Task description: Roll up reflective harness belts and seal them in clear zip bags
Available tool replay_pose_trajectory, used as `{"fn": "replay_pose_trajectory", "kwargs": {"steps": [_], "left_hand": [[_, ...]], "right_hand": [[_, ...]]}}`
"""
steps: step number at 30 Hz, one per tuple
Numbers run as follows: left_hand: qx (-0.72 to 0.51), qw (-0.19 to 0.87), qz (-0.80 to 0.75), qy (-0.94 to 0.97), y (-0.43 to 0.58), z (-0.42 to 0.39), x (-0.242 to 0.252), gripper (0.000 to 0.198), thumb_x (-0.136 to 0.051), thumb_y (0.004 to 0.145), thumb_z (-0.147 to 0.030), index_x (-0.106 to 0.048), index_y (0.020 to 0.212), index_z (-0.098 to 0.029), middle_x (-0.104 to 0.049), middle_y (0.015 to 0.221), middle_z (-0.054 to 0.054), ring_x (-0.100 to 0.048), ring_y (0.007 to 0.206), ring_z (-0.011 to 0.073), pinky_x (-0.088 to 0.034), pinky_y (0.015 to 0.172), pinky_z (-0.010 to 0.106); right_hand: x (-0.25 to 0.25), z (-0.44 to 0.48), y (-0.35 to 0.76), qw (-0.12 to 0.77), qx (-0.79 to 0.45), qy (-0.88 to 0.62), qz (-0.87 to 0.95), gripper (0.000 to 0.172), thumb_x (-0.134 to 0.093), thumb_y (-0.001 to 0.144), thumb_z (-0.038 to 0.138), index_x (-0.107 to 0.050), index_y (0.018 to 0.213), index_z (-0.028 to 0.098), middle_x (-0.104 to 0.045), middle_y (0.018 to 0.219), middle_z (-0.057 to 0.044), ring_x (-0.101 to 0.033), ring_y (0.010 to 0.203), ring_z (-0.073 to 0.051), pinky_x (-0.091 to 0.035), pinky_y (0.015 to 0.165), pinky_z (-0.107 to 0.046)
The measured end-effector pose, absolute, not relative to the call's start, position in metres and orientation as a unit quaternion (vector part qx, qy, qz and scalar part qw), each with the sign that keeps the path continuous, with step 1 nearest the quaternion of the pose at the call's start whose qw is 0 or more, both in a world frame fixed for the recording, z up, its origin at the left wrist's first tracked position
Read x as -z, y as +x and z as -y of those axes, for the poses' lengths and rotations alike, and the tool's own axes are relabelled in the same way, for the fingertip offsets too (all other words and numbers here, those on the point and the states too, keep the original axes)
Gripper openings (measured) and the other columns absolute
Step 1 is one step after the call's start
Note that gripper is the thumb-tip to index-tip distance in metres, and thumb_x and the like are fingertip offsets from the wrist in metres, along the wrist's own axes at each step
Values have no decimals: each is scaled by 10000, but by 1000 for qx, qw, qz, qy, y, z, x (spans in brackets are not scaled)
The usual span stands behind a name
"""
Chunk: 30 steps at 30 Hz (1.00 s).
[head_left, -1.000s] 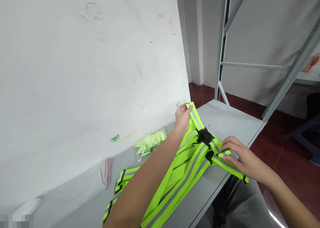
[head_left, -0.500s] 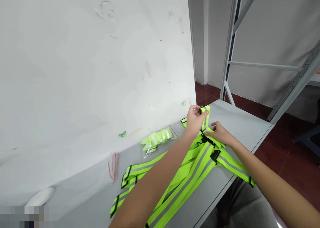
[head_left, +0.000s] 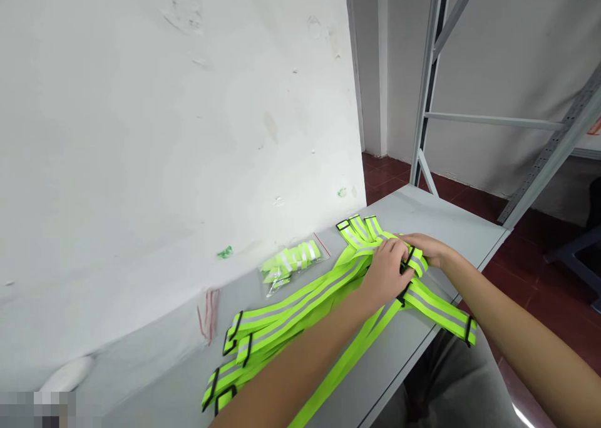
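Note:
Neon-yellow reflective straps (head_left: 300,296) with grey stripes and black buckles lie in a long pile on the table. My left hand (head_left: 389,266) is closed on a reflective strap over the pile's right end, beside a black buckle. Just beyond it, my right hand (head_left: 426,248) curls round a folded end of reflective strap (head_left: 417,262); its fingertips are partly hidden behind the strap and my left hand. Three strap ends (head_left: 359,228) fan out past my hands toward the wall. Another buckled strap (head_left: 439,312) stretches right to the table's front edge.
A clear zip bag (head_left: 293,262) of folded neon straps lies against the white wall (head_left: 188,134). Clear bags with red seal lines (head_left: 209,315) lie farther left on the grey table (head_left: 451,221). A metal shelf frame (head_left: 425,102) rises beyond the table's far right end.
My left hand has come down and nearer from the raised strap end, which now lies flat with the others. My right hand has moved slightly and now grips a folded strap end.

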<state>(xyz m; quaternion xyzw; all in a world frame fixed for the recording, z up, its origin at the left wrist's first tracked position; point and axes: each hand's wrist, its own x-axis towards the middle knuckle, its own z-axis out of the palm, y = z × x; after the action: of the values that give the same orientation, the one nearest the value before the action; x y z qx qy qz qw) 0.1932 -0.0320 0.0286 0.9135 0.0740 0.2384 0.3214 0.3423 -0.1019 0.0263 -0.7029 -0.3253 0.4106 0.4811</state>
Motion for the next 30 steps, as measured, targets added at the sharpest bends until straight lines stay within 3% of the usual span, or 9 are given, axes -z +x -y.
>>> {"fn": "replay_pose_trajectory", "kwargs": {"steps": [4, 9, 14, 19, 22, 24, 26, 30], "left_hand": [[-208, 253, -56, 943, 191, 32, -22, 145, -584, 792, -189, -498, 906, -216, -584, 946, 50, -501, 943, 243, -402, 810, 375], [-183, 195, 8, 964, 177, 32, -23, 182, -577, 853, -259, -579, 1027, -202, -623, 1065, 60, -506, 1046, 253, -408, 895, 392], [-231, 228, 36, 945, 162, 15, -30, 194, -513, 893, -245, -605, 1060, -210, -659, 1079, 56, -538, 1075, 222, -406, 972, 394], [-209, 240, -91, 944, 156, -22, -37, 530, -540, 816, -205, -450, 1337, -172, -531, 1331, 126, -431, 1274, 291, -351, 1065, 470], [-119, 267, -124, 948, 156, -36, -42, 733, -612, 789, -308, -322, 1454, -202, -500, 1387, 136, -433, 1284, 346, -353, 1049, 514], [-89, 303, -108, 943, 154, -39, -48, 791, -650, 777, -370, -296, 1474, -251, -500, 1404, 105, -471, 1260, 339, -370, 1039, 486], [-97, 351, -82, 928, 150, -38, -55, 749, -674, 767, -371, -357, 1440, -281, -513, 1403, 63, -508, 1234, 301, -397, 1024, 418], [-131, 430, -73, 890, 137, -31, -70, 485, -694, 771, -380, -577, 1223, -251, -629, 1240, 28, -587, 1111, 247, -454, 942, 335]], "right_hand": [[-33, 115, 347, 420, -443, -718, 334, 555, -501, 801, 689, -654, 826, 157, -701, 889, -96, -630, 816, -209, -500, 704, -300], [-39, 122, 342, 361, -389, -764, 368, 454, -642, 725, 627, -576, 725, 177, -648, 789, -27, -551, 754, -184, -427, 669, -280], [-42, 121, 326, 322, -296, -801, 408, 345, -614, 773, 523, -507, 754, 195, -600, 788, -14, -510, 727, -177, -367, 637, -279], [-47, 119, 311, 291, -229, -824, 428, 296, -602, 793, 450, -513, 906, 191, -619, 882, -62, -543, 760, -212, -372, 690, -319], [-52, 121, 300, 280, -162, -825, 463, 240, -602, 809, 400, -511, 909, 202, -632, 934, -61, -560, 815, -219, -371, 816, -374], [-56, 125, 290, 280, -107, -815, 497, 203, -600, 827, 372, -508, 908, 210, -637, 942, -46, -571, 853, -221, -355, 883, -403], [-62, 130, 279, 291, -71, -802, 517, 167, -592, 851, 343, -505, 922, 219, -643, 930, -36, -579, 872, -223, -367, 889, -404], [-71, 140, 263, 322, -41, -776, 541, 125, -580, 886, 285, -517, 981, 235, -655, 967, -39, -601, 903, -227, -425, 840, -378]]}}
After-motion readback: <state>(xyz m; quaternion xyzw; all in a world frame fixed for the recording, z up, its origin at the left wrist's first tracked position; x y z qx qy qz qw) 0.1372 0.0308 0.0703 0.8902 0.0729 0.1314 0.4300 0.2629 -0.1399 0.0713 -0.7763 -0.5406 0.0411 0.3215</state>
